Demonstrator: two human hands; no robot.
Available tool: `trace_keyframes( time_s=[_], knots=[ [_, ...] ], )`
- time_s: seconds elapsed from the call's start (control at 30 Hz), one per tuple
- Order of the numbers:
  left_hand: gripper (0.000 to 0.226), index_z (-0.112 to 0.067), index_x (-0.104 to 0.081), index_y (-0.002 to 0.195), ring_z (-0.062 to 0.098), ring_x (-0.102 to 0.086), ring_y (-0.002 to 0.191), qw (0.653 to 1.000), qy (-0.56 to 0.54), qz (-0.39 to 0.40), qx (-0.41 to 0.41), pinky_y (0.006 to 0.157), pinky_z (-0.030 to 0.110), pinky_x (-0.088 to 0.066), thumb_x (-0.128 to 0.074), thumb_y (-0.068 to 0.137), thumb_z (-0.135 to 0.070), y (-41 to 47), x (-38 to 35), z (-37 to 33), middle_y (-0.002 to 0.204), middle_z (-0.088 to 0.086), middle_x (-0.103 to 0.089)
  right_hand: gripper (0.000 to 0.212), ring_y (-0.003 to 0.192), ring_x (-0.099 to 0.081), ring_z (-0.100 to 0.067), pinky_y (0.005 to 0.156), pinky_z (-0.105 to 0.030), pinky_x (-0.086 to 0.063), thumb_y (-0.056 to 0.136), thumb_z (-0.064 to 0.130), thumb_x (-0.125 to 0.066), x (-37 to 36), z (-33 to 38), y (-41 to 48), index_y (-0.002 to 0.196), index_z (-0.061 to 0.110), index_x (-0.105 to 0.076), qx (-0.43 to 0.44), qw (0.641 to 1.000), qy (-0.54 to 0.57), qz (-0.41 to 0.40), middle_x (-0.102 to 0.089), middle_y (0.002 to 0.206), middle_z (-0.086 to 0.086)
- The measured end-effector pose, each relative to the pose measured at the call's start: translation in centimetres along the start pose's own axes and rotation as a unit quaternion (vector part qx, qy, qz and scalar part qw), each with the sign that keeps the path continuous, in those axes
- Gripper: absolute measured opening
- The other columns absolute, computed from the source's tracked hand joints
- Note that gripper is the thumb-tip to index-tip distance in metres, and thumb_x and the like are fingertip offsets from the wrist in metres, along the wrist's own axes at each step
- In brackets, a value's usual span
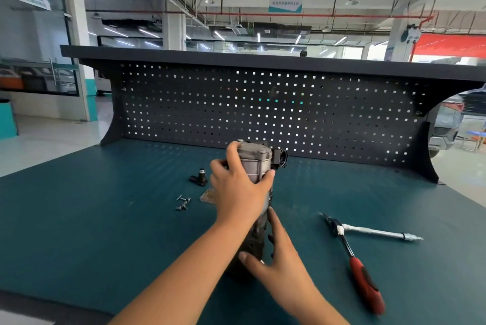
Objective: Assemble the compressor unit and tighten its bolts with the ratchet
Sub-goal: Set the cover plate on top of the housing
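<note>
1. Compressor unit [256,166]: a grey metal cylinder above a dark lower body, with a black port at its upper right. It stands on end, slightly tilted, near the middle of the teal counter [105,219].
2. Left hand [240,187]: grips the grey upper cylinder, fingers curled round its left side and top edge, thumb pressed on its right side.
3. Right hand [281,259]: holds the dark lower body. The fingers run nearly straight up its right side and the thumb lies across its near face, so the body sits in the fork between them.
4. Red-and-black-handled ratchet [363,272]: lies flat on the counter, well to the right of the unit, untouched. A silver extension bar [381,234] juts sideways from near its head.
5. Loose silver bolts [183,202]: a small cluster left of the unit.
6. Small black fitting [199,178]: just beyond the bolts. A pale flat plate [207,197] shows partly behind the left hand.
7. Dark perforated back panel [263,108]: rises behind the counter.
</note>
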State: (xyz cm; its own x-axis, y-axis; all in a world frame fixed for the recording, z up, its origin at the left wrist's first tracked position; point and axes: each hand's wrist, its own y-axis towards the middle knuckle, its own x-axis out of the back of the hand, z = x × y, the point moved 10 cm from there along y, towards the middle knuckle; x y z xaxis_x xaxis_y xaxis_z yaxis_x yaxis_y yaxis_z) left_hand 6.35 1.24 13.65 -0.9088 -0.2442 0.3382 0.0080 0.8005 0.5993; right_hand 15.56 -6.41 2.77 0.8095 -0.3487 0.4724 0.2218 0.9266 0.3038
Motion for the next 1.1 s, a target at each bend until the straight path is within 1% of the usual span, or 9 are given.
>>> trace_keyframes(
  time_s=[0.1,0.23,0.33,0.47,0.57,0.67,0.77,0.93,1.1],
  knots=[
    [0.075,-0.035,-0.023,0.134,0.022,-0.034,0.104,1.0,0.002,-0.015,0.001,0.077,0.032,-0.038,-0.069,0.076,-0.047,-0.4,-0.1,-0.5,0.116,0.004,-0.029,0.111,0.135,-0.032,0.0,0.107,-0.024,-0.036,0.07,0.044,-0.077,-0.8,0.1,0.0,0.15,0.032,-0.002,-0.008,0.999,0.023,-0.036,-0.026,0.15,0.02],
    [0.078,-0.039,-0.021,0.137,0.015,-0.027,0.099,0.999,0.01,0.011,-0.034,0.078,0.026,-0.031,-0.069,0.076,-0.041,-0.8,-0.9,-1.4,0.115,0.003,-0.028,0.107,0.124,-0.048,-0.006,0.098,-0.032,-0.045,0.055,0.048,-0.08,-0.3,-0.3,0.1,0.145,0.029,-0.026,-0.041,0.991,0.047,-0.119,-0.043,0.141,0.011],
    [0.081,-0.039,-0.021,0.14,0.014,-0.024,0.095,0.996,0.043,0.044,-0.059,0.083,0.025,-0.033,-0.069,0.075,-0.04,-0.8,-2.2,-2.6,0.114,0.002,-0.027,0.087,0.106,-0.058,-0.009,0.081,-0.029,-0.047,0.051,0.044,-0.077,0.5,-0.7,0.4,0.127,0.033,-0.037,-0.07,0.978,0.098,-0.173,-0.057,0.124,0.006],
    [0.079,-0.037,-0.021,0.14,0.017,-0.027,0.096,0.995,0.056,0.05,-0.065,0.078,0.025,-0.037,-0.067,0.076,-0.041,-0.7,-2.5,-2.9,0.114,0.002,-0.026,0.088,0.1,-0.061,-0.003,0.079,-0.024,-0.049,0.053,0.041,-0.077,1.1,-1.2,0.6,0.133,0.029,-0.041,-0.089,0.967,0.128,-0.2,-0.062,0.115,0.011],
    [0.082,-0.039,-0.017,0.142,0.018,-0.029,0.101,0.994,0.052,0.054,-0.077,0.083,0.026,-0.037,-0.066,0.077,-0.047,-0.7,-2.2,-2.4,0.115,0.002,-0.026,0.048,0.08,-0.061,0.014,0.057,-0.005,-0.043,0.064,0.026,-0.077,1.9,-0.8,1.6,0.103,0.039,-0.052,-0.076,0.971,0.128,-0.189,-0.067,0.085,0.027],
    [0.084,-0.05,-0.003,0.142,0.013,-0.024,0.103,0.987,0.039,0.098,-0.12,0.088,0.024,-0.032,-0.06,0.08,-0.055,-0.9,-2.4,-2.2,0.118,-0.001,-0.023,0.023,0.075,-0.063,-0.008,0.055,-0.025,-0.047,0.069,0.02,-0.073,2.7,-0.8,2.8,0.083,0.023,-0.056,-0.082,0.975,0.092,-0.184,-0.066,0.083,0.005],
    [0.083,-0.055,0.002,0.141,0.007,-0.034,0.112,0.981,-0.078,0.148,-0.098,0.094,0.023,-0.032,-0.058,0.084,-0.049,-0.8,-1.9,0.2,0.123,-0.008,-0.03,0.035,0.078,-0.061,-0.016,0.059,-0.031,-0.046,0.064,0.036,-0.078,3.0,-0.9,3.2,0.083,0.018,-0.056,-0.089,0.978,0.045,-0.181,-0.064,0.088,-0.003],
    [0.065,-0.031,-0.054,0.124,0.002,-0.053,0.114,0.959,-0.171,0.222,0.048,0.078,0.002,-0.041,-0.057,0.069,-0.066,-1.9,-2.6,6.6,0.116,-0.017,-0.058,0.043,0.08,-0.064,-0.012,0.07,-0.037,-0.054,0.061,0.05,-0.081,3.1,-0.8,3.4,0.087,0.023,-0.059,-0.089,0.98,0.027,-0.177,-0.066,0.089,0.002],
    [0.039,-0.04,-0.065,0.094,-0.014,-0.059,0.088,0.966,-0.178,0.185,0.025,0.067,0.001,-0.04,-0.065,0.065,-0.065,-2.1,-2.1,5.4,0.089,-0.027,-0.067,0.032,0.089,-0.063,-0.011,0.077,-0.033,-0.053,0.074,0.047,-0.073,2.8,-1.3,3.5,0.095,0.027,-0.058,-0.076,0.989,0.036,-0.122,-0.065,0.098,0.002]
  ],
)
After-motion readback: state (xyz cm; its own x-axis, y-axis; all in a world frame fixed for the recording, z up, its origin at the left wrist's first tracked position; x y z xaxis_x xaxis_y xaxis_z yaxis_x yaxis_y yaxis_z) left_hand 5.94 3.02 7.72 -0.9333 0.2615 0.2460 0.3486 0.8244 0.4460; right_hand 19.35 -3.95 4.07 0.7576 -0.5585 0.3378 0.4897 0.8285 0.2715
